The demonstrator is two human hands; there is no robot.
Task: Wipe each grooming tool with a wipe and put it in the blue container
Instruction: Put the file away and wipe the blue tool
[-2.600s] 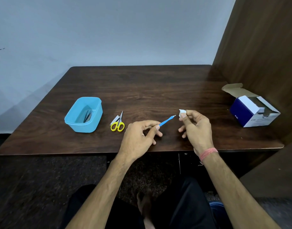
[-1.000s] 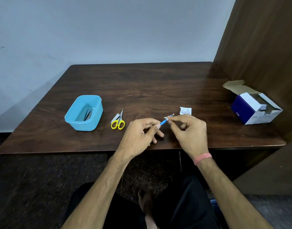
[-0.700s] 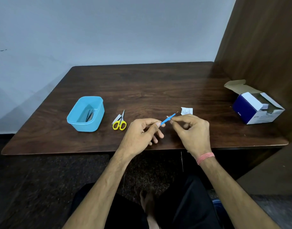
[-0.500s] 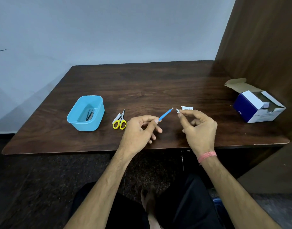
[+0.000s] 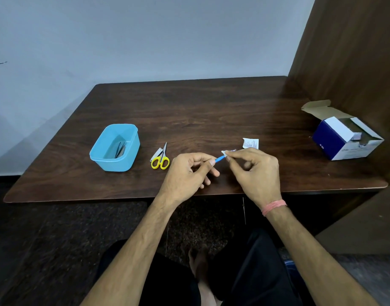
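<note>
The right hand pinches a small white wipe around the far tip of a slim blue tool, while the left hand grips the tool's near end between thumb and fingers. Half a second ago the wipe had been drawn clear of the tip; now it is back on, so I'd judge another cleaning stroke is under way and the tool isn't ready to drop yet. Just beyond the right hand lies a torn white wrapper on the table. To the left sit yellow-handled scissors touching a nail clipper, both unwiped, and further left the blue container already holds some dark tools. An open wipe box sits far right.
</note>
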